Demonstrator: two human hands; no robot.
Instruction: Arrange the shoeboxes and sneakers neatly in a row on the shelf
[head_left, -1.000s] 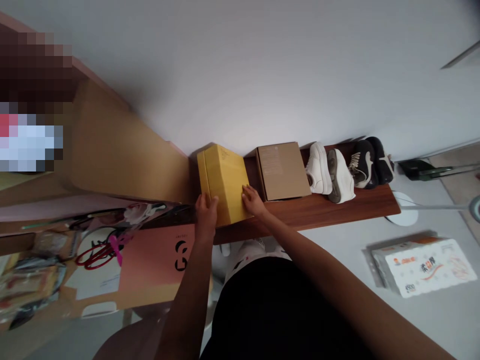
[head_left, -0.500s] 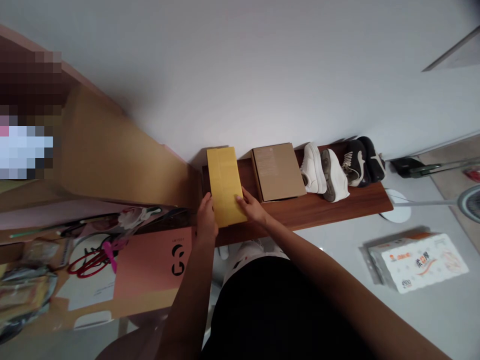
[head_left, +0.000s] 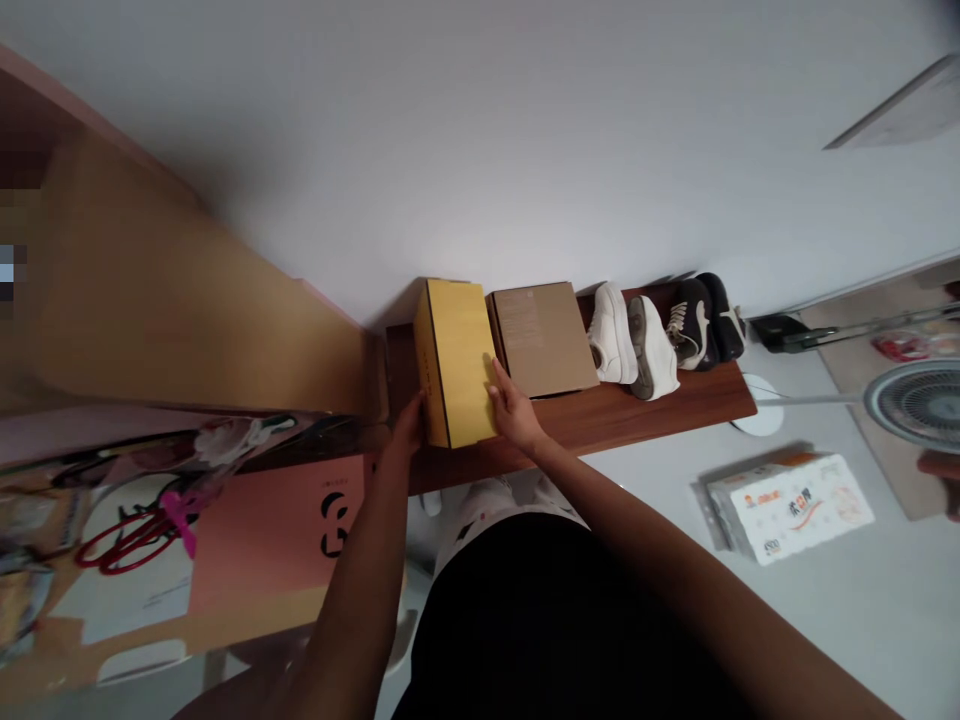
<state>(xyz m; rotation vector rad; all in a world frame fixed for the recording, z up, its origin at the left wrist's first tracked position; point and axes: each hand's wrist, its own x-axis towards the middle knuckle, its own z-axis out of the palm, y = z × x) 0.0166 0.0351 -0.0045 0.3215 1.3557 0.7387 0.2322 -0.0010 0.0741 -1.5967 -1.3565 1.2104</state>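
Note:
A yellow cardboard box [head_left: 463, 360] sits at the left part of a dark wooden shelf [head_left: 600, 420], between my two hands. Its top and its left side with dark edges and small print show. My left hand [head_left: 409, 424] presses on the left side near the front corner, its fingers partly hidden. On the opposite side, my right hand [head_left: 514, 408] rests against the box with fingers along its right edge. Just right of the yellow box, nearly touching it, lies a brown cardboard box [head_left: 546, 340].
White sneakers [head_left: 616, 335] and dark shoes [head_left: 694, 325] stand farther right on the shelf. A packaged paper pack [head_left: 799, 508] lies on the floor beside a fan [head_left: 919, 405]. At left, a table holds a pink sheet [head_left: 274, 530] and red-handled scissors [head_left: 124, 540]. A tan panel [head_left: 187, 310] rises behind.
The yellow box has moved right, closer to the brown box, and turned so its printed left side shows. Both hands moved with it. The view has shifted slightly.

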